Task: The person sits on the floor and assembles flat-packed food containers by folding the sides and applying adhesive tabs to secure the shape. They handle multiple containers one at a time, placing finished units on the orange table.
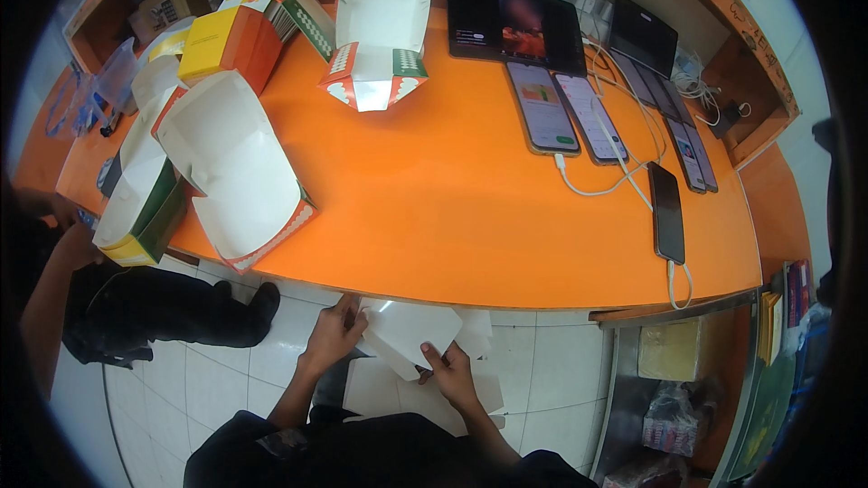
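Below the front edge of the orange table, a white cardboard box blank is held in both hands, its inner side up. My left hand is closed on its left edge. At the lower right corner, my right hand grips it with the thumb on top and the fingers underneath. More flat white card lies beneath, over my lap. On the table stand opened food boxes: a white-lined box at the left and another open box at the far middle.
A yellow and red box stands among several others at the left, beside another person's arm. Phones with white cables, such as a black phone, lie at the right behind a tablet. Shelves sit at the lower right.
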{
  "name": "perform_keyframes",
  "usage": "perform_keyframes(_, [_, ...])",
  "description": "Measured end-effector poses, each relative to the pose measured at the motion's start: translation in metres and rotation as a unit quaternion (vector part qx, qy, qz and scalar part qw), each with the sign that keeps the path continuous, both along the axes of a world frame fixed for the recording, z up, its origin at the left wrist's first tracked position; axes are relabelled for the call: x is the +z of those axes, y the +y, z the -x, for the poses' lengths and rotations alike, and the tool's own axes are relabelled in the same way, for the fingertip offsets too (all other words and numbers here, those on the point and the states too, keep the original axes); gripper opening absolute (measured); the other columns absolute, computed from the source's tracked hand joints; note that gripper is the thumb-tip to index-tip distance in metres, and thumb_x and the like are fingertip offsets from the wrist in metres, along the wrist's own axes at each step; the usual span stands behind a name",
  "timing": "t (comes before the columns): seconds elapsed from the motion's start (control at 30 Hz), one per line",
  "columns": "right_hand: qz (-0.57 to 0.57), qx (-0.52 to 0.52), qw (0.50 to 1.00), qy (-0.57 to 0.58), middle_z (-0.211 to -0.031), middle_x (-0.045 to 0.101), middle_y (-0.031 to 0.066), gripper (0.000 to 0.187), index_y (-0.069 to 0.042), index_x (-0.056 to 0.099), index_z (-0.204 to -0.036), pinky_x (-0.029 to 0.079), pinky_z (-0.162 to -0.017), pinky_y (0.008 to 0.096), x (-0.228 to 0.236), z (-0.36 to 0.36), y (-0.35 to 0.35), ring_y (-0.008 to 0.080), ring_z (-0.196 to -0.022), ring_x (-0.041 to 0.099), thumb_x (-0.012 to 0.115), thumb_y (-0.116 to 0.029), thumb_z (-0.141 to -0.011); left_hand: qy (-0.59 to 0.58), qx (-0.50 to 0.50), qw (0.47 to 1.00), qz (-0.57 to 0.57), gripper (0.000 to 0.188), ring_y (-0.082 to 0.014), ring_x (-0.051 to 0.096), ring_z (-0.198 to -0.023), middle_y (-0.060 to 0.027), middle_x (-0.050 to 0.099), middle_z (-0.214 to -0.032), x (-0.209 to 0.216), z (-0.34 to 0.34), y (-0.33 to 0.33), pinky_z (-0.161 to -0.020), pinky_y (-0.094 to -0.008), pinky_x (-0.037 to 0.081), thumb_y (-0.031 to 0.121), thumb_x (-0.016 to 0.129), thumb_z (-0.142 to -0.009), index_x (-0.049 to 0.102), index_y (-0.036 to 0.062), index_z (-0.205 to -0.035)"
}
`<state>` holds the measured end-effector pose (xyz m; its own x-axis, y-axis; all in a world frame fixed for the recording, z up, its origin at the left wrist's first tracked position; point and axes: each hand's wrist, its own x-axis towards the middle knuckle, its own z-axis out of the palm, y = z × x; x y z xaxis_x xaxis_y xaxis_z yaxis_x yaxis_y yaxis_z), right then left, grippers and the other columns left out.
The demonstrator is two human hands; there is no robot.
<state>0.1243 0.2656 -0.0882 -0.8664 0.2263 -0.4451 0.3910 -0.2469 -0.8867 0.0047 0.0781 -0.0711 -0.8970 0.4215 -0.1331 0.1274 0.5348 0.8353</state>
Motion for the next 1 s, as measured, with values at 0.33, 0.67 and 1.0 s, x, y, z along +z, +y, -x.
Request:
perform_keyframes(0.33, [0.001, -0.022, 1.0, 0.001, -0.087, 0.062, 0.0128, 0.028, 0.006, 0.052, -0.107, 0.054, -0.052, 0.0303, 0.005, 0.002, 0.003, 0.0182, -0.068, 0.062, 0.058, -0.016, -0.091, 0.038, 0.002, 0.999, 0.012, 0.02, -0.0368, 0.057, -0.056, -0.0192, 0.053, -0.061, -0.007, -0.005, 0.006, -0.055, -0.0397, 0.046, 0.01, 0.059, -0.08, 0.048, -0.0026, -0.091])
perform_keyframes(0.67, [0.027, 0.005, 0.999, 0.025, -0.086, 0.063, 0.0126, 0.032, 0.006, 0.048, -0.111, 0.057, -0.06, 0.0317, 0.015, 0.006, 0.016, 0.0199, -0.074, 0.064, 0.063, -0.006, -0.085, 0.025, 0.081, 0.996, 0.007, 0.023, -0.0319, 0.055, -0.067, -0.016, 0.053, -0.072, -0.001, -0.005, 0.012, -0.064, -0.0393, 0.044, 0.01, 0.067, -0.073, 0.05, -0.0006, -0.084])
perform_keyframes(1.0, [0.014, -0.003, 1.0, -0.022, -0.09, 0.063, 0.0123, 0.011, 0.002, 0.052, -0.093, 0.057, -0.076, 0.0354, -0.004, 0.005, 0.025, 0.0204, -0.08, 0.064, 0.059, -0.004, -0.087, 0.21, -0.236, 0.949, -0.014, 0.022, -0.0263, 0.053, -0.086, -0.0084, 0.056, -0.087, 0.0, -0.05, 0.046, -0.075, -0.0386, 0.039, 0.022, 0.072, -0.074, 0.061, 0.0097, -0.089])
